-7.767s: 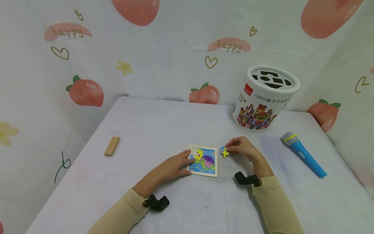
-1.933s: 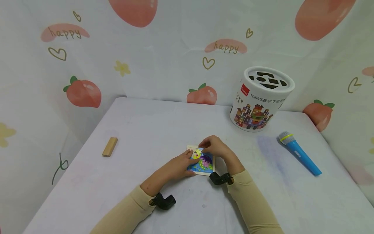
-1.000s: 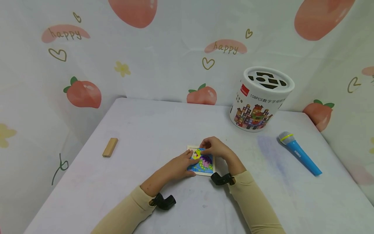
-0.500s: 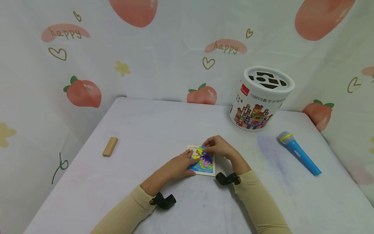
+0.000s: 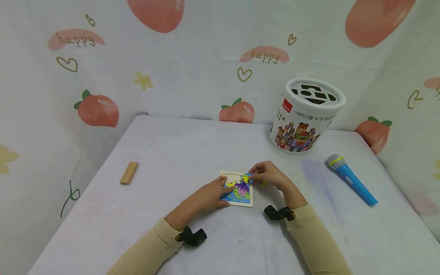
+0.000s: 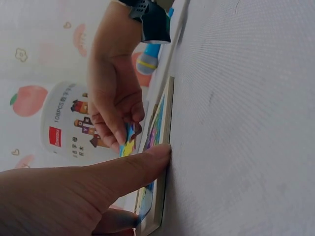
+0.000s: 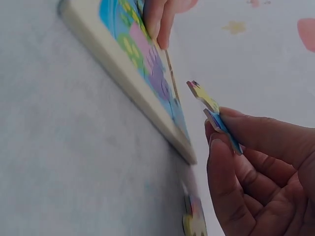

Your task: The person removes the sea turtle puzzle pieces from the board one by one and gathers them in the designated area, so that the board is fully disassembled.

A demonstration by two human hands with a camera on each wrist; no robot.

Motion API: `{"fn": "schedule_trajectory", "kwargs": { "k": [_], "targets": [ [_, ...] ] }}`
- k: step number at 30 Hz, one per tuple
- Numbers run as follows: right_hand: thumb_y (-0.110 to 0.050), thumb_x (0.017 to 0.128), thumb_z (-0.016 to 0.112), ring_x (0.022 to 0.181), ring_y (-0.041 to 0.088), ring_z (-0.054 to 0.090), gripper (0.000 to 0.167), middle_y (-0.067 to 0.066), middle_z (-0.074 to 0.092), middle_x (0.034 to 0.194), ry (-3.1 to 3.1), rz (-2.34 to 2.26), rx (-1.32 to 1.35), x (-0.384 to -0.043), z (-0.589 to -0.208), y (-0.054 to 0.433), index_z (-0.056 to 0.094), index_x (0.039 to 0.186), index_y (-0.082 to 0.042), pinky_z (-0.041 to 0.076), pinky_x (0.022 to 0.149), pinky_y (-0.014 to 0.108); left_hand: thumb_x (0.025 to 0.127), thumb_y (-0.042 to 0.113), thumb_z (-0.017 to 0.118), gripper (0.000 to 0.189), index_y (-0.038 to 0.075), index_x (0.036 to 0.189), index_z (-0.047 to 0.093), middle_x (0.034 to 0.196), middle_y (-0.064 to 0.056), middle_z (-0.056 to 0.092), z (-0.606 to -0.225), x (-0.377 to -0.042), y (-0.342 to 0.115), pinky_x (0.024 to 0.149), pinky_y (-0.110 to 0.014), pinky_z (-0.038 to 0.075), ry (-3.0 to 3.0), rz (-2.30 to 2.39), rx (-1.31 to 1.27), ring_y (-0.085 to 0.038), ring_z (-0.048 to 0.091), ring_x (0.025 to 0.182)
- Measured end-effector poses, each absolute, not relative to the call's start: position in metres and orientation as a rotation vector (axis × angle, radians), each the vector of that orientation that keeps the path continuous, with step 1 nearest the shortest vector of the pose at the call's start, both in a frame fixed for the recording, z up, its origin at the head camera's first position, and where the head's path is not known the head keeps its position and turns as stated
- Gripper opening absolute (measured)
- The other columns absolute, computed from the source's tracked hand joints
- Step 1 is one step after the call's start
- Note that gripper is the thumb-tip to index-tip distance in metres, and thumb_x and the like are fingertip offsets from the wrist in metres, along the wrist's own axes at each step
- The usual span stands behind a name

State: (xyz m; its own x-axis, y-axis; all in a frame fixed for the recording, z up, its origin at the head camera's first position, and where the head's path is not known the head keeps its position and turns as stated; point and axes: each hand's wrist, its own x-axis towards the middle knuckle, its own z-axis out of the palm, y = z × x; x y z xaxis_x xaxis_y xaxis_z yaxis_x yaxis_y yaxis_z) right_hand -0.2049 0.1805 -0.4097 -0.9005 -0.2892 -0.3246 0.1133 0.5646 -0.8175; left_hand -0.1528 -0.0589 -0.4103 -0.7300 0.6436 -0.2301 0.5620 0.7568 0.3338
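Observation:
A square wooden jigsaw puzzle (image 5: 237, 198) with a pale frame lies flat in the middle of the table. Bare wood shows in its upper-left part. My left hand (image 5: 209, 196) rests on its left side, fingers spread and straight, the thumb (image 6: 156, 151) against the near edge. Between thumb and fingertips, my right hand (image 5: 269, 175) pinches a yellow-and-blue puzzle piece (image 7: 221, 129), raised over the frame's upper-right corner. Another puzzle piece (image 7: 196, 216) lies on the table just right of the frame, partly hidden by the right hand in the head view.
A white block bucket (image 5: 304, 118) stands at the back right. The blue toy microphone (image 5: 354, 181) lies at the right, and a small wooden block (image 5: 129, 173) at the left. A printed cloth (image 5: 192, 68) hangs behind the table.
My right hand has moved right from the puzzle's top, carrying the yellow-and-blue piece up from it. Bare wood shows where yellow was. The left hand stays in place.

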Motion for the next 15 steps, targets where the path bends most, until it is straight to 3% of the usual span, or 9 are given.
{"fn": "schedule_trajectory", "kwargs": {
  "k": [15],
  "targets": [
    [-0.018, 0.086, 0.067, 0.070, 0.012, 0.056, 0.025, 0.001, 0.062, 0.079, 2.399, -1.303, -0.086, -0.200, -0.414, 0.210, 0.064, 0.101, 0.003, 0.051, 0.067, 0.022, 0.088, 0.035, 0.063, 0.053, 0.016, 0.136, 0.050, 0.149, -0.022, 0.030, -0.409, -0.150, -0.058, 0.110, -0.042, 0.033, 2.634, 0.353, 0.925, -0.031, 0.024, 0.141]
  ]
}}
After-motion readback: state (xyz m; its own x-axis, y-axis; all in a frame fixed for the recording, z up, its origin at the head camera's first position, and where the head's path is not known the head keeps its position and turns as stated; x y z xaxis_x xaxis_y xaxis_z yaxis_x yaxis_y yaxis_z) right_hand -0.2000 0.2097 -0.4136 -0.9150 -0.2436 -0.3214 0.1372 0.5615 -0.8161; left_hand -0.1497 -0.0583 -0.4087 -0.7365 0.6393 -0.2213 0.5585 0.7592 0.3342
